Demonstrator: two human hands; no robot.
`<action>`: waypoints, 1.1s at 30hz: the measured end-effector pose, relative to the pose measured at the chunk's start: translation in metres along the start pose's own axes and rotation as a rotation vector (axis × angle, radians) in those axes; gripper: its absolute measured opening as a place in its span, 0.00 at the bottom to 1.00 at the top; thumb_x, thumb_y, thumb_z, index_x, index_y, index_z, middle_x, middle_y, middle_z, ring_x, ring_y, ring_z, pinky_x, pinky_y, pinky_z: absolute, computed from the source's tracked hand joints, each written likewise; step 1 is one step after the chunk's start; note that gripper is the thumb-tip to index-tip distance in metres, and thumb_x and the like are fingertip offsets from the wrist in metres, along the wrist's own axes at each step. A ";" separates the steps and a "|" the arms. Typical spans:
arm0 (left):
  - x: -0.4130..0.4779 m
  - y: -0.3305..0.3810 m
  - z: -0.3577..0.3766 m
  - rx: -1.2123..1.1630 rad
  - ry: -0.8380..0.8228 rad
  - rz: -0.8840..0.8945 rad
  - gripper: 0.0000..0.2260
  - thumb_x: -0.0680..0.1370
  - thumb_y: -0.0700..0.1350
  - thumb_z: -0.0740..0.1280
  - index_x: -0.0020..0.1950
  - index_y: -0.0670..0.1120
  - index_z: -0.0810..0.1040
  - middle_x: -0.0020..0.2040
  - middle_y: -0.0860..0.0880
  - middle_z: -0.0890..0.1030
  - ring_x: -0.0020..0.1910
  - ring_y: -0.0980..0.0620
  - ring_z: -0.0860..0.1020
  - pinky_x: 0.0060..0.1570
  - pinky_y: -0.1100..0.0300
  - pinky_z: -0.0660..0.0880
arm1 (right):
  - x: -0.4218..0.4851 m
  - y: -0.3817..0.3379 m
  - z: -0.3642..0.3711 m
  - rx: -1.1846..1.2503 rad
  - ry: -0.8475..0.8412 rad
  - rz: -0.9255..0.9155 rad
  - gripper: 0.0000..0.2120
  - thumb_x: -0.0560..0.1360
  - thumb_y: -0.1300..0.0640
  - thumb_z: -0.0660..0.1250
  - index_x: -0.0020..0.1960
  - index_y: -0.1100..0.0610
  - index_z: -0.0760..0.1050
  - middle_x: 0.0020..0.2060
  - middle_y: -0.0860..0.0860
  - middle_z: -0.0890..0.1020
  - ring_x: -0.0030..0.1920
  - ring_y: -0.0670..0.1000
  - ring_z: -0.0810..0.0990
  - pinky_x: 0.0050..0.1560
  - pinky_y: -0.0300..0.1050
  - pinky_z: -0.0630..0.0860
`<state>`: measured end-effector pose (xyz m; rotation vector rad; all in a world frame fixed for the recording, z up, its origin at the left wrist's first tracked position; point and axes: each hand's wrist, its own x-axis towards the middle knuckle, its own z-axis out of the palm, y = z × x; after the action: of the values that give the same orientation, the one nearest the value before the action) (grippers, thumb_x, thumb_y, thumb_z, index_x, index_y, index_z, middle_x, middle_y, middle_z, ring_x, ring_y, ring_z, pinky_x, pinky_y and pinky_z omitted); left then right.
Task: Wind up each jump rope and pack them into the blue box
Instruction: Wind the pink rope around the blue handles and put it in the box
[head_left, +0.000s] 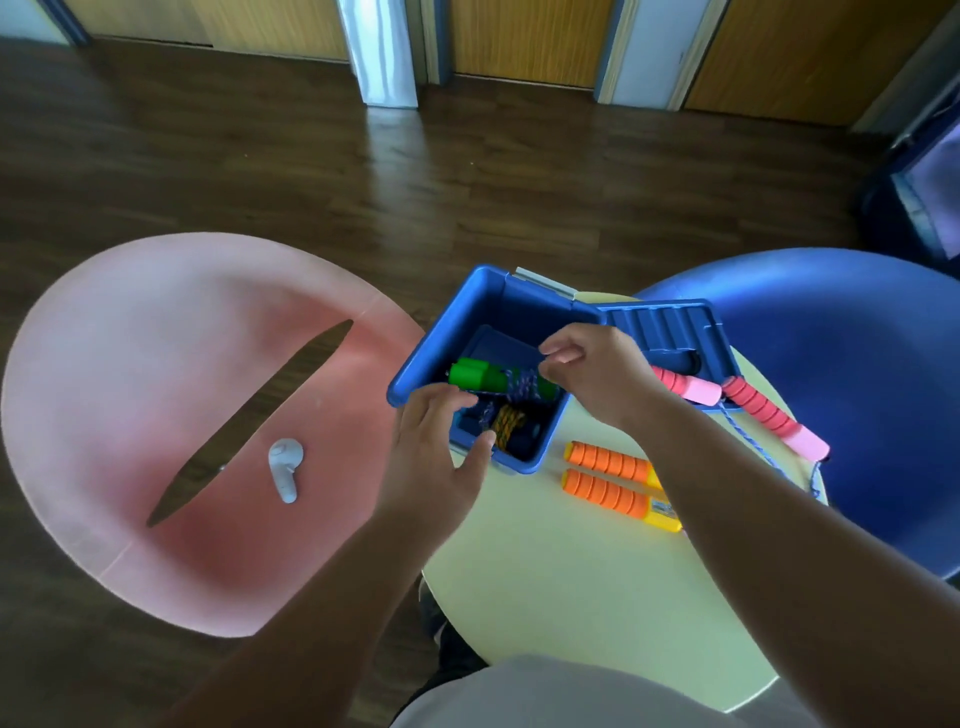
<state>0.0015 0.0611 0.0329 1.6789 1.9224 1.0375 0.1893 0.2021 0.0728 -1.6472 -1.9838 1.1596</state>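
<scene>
Done: green rope (483, 376) wound, held low inside box (467, 312).
To do: orange rope (608, 462) handles and pink rope (758, 408) lie outside, by box on table (545, 571).
Right hand (597, 374): pinches green rope's cord over box.
Left hand (436, 452): across box's near rim, fingertips at green handles; grip unclear.

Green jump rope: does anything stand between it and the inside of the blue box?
Nothing blocks the opening; the lid lies open to the right. The green jump rope, pinched by the right hand, is over the blue box. Only an orange cord lies on its floor below.
</scene>
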 end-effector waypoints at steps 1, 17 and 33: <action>-0.005 0.009 0.002 -0.027 -0.003 0.037 0.14 0.78 0.46 0.71 0.62 0.47 0.77 0.61 0.51 0.75 0.61 0.51 0.75 0.61 0.60 0.69 | -0.008 0.009 -0.006 0.039 0.033 0.020 0.06 0.77 0.54 0.73 0.54 0.49 0.82 0.45 0.44 0.85 0.44 0.45 0.82 0.42 0.39 0.75; -0.036 0.062 0.135 -0.211 -0.613 -0.666 0.17 0.78 0.49 0.69 0.67 0.56 0.74 0.50 0.50 0.81 0.39 0.49 0.81 0.47 0.52 0.83 | -0.080 0.164 -0.045 -0.222 -0.043 0.271 0.13 0.78 0.59 0.67 0.59 0.46 0.81 0.59 0.48 0.81 0.60 0.51 0.79 0.58 0.45 0.74; -0.025 0.076 0.209 0.004 -0.282 -0.830 0.15 0.80 0.55 0.70 0.63 0.53 0.72 0.65 0.43 0.72 0.34 0.52 0.71 0.38 0.58 0.68 | -0.060 0.205 -0.033 -0.388 -0.095 0.177 0.15 0.78 0.58 0.68 0.62 0.45 0.78 0.58 0.49 0.80 0.57 0.54 0.78 0.49 0.48 0.75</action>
<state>0.2059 0.0955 -0.0517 0.7970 2.0974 0.4388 0.3663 0.1615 -0.0438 -2.0250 -2.2731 0.9681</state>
